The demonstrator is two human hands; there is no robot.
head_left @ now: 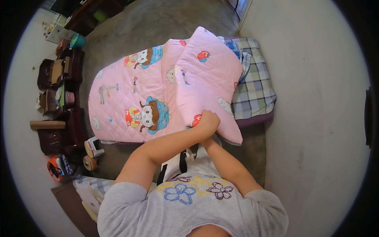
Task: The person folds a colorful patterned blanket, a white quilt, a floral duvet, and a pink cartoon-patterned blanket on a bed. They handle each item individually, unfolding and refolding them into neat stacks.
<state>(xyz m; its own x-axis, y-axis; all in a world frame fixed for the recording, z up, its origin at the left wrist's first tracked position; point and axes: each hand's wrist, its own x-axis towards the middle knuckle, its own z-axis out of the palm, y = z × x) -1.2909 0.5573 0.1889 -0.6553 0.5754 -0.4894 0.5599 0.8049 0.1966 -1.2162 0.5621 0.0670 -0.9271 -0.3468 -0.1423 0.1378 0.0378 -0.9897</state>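
Note:
A pink quilted cover (177, 100) with cartoon girls, animals and strawberries lies spread over a low bed. Its right part is folded back on itself, with one corner hanging past the near edge. My left hand (209, 122) is closed on the near edge of that folded part, beside a strawberry print. My right forearm (227, 162) reaches up and crosses under my left wrist. The right hand is hidden behind the left one, so its fingers do not show.
A checked sheet (254, 79) covers the bed's right end, above a purple mattress edge (256, 119). A white wall (312, 118) runs along the right. Dark wooden seats (73, 122) loaded with boxes line the left, with a small white stool (94, 148) nearby.

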